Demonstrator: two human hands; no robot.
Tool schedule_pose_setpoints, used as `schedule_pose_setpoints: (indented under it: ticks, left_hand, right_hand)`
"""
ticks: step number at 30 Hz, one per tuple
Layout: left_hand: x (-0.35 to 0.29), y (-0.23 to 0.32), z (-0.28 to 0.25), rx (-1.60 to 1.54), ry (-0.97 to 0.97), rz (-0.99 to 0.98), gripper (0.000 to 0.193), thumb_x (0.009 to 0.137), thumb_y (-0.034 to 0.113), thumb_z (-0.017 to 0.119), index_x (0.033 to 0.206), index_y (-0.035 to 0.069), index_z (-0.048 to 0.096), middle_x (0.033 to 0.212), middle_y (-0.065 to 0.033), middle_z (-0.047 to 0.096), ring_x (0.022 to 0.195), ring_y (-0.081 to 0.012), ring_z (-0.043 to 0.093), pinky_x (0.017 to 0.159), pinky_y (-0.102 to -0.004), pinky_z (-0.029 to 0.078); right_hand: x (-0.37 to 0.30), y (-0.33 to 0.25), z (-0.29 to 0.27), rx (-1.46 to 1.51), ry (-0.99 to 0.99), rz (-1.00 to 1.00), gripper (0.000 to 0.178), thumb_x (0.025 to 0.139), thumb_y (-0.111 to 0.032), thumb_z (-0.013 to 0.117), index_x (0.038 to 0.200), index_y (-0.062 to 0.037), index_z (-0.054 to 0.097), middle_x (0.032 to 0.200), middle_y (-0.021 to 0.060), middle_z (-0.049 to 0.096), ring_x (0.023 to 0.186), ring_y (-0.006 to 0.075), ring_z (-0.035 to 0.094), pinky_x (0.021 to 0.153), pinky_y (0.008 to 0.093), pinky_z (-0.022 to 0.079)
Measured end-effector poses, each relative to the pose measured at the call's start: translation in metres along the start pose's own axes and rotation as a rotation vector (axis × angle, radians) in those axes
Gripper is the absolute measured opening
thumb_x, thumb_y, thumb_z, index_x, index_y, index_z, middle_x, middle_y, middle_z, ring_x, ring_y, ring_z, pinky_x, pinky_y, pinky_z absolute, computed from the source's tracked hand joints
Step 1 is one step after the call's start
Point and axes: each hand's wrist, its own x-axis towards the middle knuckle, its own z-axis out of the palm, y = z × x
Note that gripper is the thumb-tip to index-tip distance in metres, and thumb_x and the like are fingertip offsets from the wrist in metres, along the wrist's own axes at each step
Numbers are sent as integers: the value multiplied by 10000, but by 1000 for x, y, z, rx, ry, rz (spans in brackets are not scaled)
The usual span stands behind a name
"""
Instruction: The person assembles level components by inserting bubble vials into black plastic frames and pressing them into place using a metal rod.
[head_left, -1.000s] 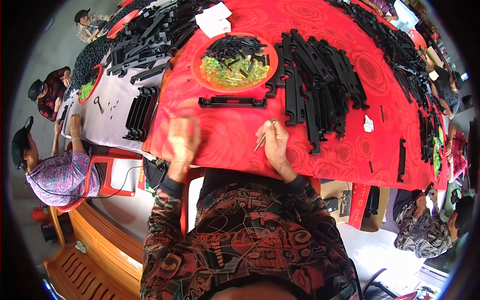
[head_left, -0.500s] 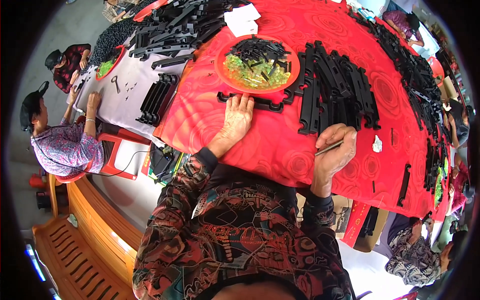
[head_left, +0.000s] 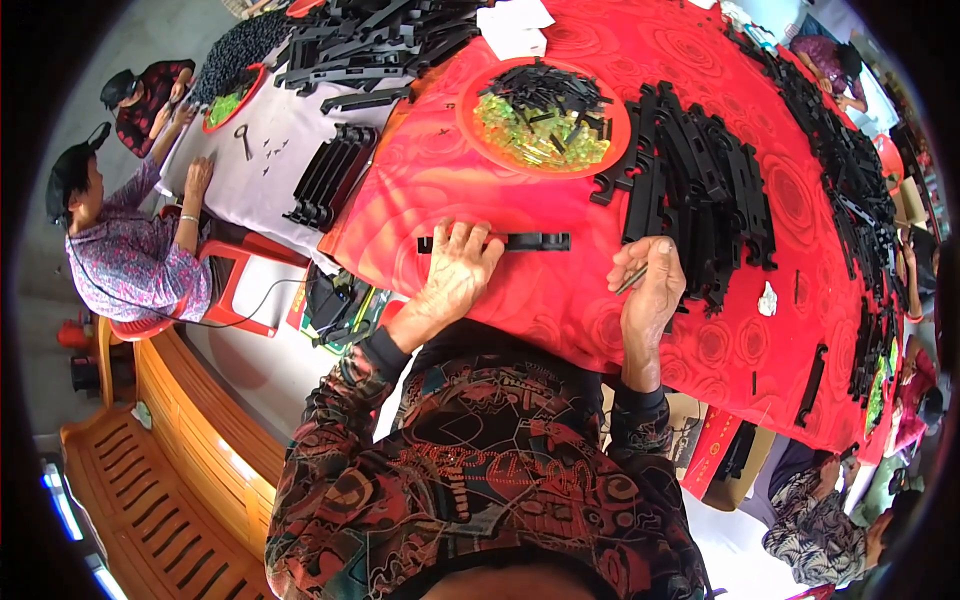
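Note:
A long black plastic bar [head_left: 538, 242] with notched ends lies crosswise on the red tablecloth in front of me. My left hand [head_left: 460, 272] is closed over its left part, fingers curled across it and hiding that stretch. To the right of the bar, my right hand [head_left: 652, 292] is closed around a thin metal tool [head_left: 631, 280], perhaps tweezers; its tip is too small to make out. Beyond the bar stands a round orange-red plate [head_left: 467, 125] holding small black strips [head_left: 545, 85] and yellow-green translucent pieces [head_left: 510, 132].
Many similar black bars [head_left: 690, 170] lie stacked at the right of the plate. More bars [head_left: 370, 50] pile up at the far left. A crumpled white scrap [head_left: 767, 299] rests on the cloth [head_left: 560, 330]. Co-workers sit around, one person [head_left: 135, 225] at the left table.
The black bar has come nearer to me, away from the plate, with my left hand on it. My right hand has shifted left with the tool and turned. The view has moved slightly.

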Motion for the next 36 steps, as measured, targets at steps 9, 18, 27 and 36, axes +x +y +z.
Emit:
schedule_pose_setpoints:
  ticks: [9, 18, 27, 36]
  left_hand:
    - [-21, -3, -2, -71, -74, 56, 267, 742, 154, 606, 987, 52, 589, 1124, -157, 545, 1014, -322, 525, 946, -525, 359]
    - [-39, -29, -6, -212, 78, -167, 372, 745, 292, 719, 1001, 48, 603, 1052, -110, 574, 1003, -299, 541, 977, -500, 356]
    - [-44, -29, -1, -231, 18, -196, 359, 797, 315, 668, 1044, 62, 605, 1037, -106, 584, 1001, -288, 540, 986, -474, 351]
    - [-48, -24, 5, -321, 88, -204, 369, 802, 282, 660, 1067, 39, 581, 1020, -128, 560, 954, -288, 519, 891, -446, 384]
  right_hand:
    - [6, 25, 7, -359, -152, -10, 129, 918, -94, 557, 815, -15, 559, 656, -21, 512, 520, 16, 358, 474, 177, 306]
    - [80, 16, 33, -919, -251, -378, 108, 755, 7, 643, 858, -3, 611, 762, 78, 570, 653, 179, 566, 609, 310, 448]
    - [157, 46, 96, -1397, -833, -207, 157, 802, -156, 616, 930, -71, 648, 924, 218, 637, 895, 404, 605, 750, 477, 482]
    - [167, 76, 115, -1469, -964, -218, 207, 772, -175, 665, 899, -15, 628, 917, 230, 632, 920, 401, 603, 772, 479, 473]
